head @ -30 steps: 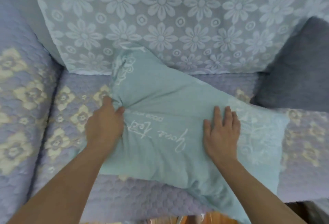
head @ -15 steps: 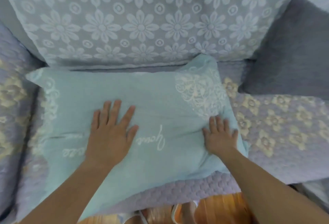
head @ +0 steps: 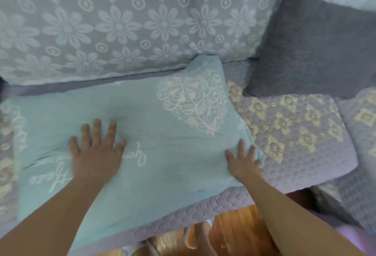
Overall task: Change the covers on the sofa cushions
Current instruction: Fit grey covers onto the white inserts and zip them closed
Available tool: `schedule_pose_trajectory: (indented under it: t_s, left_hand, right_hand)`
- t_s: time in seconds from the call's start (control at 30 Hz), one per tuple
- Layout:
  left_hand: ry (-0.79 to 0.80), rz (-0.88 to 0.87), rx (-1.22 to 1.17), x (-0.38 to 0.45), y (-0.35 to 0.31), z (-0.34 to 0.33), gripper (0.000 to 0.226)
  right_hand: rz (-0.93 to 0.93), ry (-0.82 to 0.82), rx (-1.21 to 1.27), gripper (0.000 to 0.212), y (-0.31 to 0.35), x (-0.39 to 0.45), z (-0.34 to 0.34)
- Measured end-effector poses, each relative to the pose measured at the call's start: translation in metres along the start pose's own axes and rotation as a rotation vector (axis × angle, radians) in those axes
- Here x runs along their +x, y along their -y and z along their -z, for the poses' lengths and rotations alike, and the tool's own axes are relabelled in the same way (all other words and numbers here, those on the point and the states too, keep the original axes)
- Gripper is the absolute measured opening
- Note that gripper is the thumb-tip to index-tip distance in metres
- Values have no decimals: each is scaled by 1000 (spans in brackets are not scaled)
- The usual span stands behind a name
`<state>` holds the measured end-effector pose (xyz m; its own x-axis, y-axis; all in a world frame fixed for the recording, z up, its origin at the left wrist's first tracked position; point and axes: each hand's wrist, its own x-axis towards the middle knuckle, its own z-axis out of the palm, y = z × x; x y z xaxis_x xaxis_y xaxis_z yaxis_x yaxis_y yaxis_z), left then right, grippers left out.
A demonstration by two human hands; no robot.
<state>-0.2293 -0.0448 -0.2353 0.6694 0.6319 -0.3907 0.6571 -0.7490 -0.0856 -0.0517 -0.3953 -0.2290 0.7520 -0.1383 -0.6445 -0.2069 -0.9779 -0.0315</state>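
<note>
A light teal cushion (head: pixel 166 133) in a cover with a white lace heart and script lettering lies flat across the sofa seat (head: pixel 295 133). My left hand (head: pixel 95 150) presses on its left-middle part with fingers spread, denting the fabric. My right hand (head: pixel 243 161) lies flat on the cushion's near right corner, fingers straight, close to the cover's edge.
The sofa back carries a pale lace throw with daisies (head: pixel 122 23). A dark grey cushion (head: pixel 317 46) leans at the back right. The seat has a quilted lilac cover with cream flowers. Below the seat's front edge show wooden floor (head: pixel 234 233) and slippered feet.
A second ago my left hand gripped a bunched fold of the crumpled cushion. Now the cushion lies spread flat and both hands rest open on it, pressing it down.
</note>
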Motion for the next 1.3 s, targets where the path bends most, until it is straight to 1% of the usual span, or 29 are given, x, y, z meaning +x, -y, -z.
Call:
schedule_pose_trajectory:
  t_s: [0.03,0.07,0.13,0.17,0.23,0.3,0.33,0.37,0.4,0.43,0.5,0.57,0.63,0.7,0.73,0.8,0.83,0.87,0.9,0.93,1.0,1.03,1.07,1.1,1.13,1.17,1.2,1.23,1.3]
  left_hand:
    - [30,6,24,4,-4,0,66]
    - [86,25,30,7,-11,2,64]
    - [158,92,-9,10,-29,13,62]
    - [129,119,-32,10,-39,20,63]
    - [-3,105,-127,4,-68,45,70]
    - [-190,-77,-230,-8,-103,69,75]
    - [-241,-184,-251,-15,-121,75,72]
    - [-241,-268,-250,-20,-135,76,67]
    - [-200,-310,-244,-22,-147,70,62]
    - [-146,-300,-230,-22,-151,60,61]
    - [-111,-279,-169,-18,-146,38,63]
    - [-129,-303,-116,-14,-136,26,64]
    - [-141,-322,-92,-12,-131,24,64]
    - [-151,-339,-86,-19,-137,23,63]
    - [-149,-365,-79,-25,-144,21,63]
    - [-147,-453,-46,-43,-165,10,64]
    - [-150,-479,-26,-50,-176,5,64]
    - [-139,-478,-22,-55,-187,0,65]
    - [-130,-452,-31,-55,-195,-5,66]
    - [-111,-429,-46,-54,-201,-5,67]
    - [-90,-420,-63,-45,-202,7,71]
    - [-116,-446,-76,-40,-197,17,75]
    - [-159,-444,-98,-37,-183,28,77]
    - [-208,-403,-135,-37,-166,37,76]
    - [-260,-312,-140,-35,-135,40,72]
    - [-295,-198,-112,-35,-102,40,66]
    - [-256,-76,-74,-38,-65,35,63]
    - [-142,38,-44,-42,-25,30,62]
    - [179,264,-28,-42,36,17,66]
  right_hand:
    - [-149,120,81,79,-24,14,8]
    - [-145,162,180,78,-41,15,17]
    - [-64,83,339,69,-48,13,31]
    - [-100,48,449,66,-53,19,33]
    - [-296,46,701,59,-70,39,26]
    - [-421,121,1011,50,-90,55,3]
    - [-484,151,1161,49,-85,47,-1]
    - [-522,208,1288,48,-72,30,4]
    - [-482,297,1406,45,-64,13,12]
    - [-371,397,1502,41,-60,2,18]
    - [-226,502,1534,38,-74,-6,35]
    - [-135,453,1453,38,-99,-3,56]
    - [-101,459,1298,36,-132,6,71]
    - [-92,415,914,24,-152,13,79]
    - [-104,318,671,18,-154,18,79]
    - [-180,21,235,11,-134,28,78]
    - [-195,-117,155,13,-108,31,77]
    - [-166,-225,149,32,-77,30,75]
    - [-30,-315,221,44,-37,24,72]
    - [187,-407,311,48,7,10,70]
    - [689,-472,410,46,97,-30,65]
    - [924,-479,390,44,132,-49,62]
    - [1123,-505,295,44,155,-56,56]
    - [1223,-514,133,46,163,-47,49]
    - [1212,-464,-55,52,162,-26,36]
    - [1099,-391,-227,59,149,3,23]
    - [950,-327,-338,66,130,31,13]
    - [854,-293,-392,68,118,49,0]
    - [807,-237,-425,67,123,55,-13]
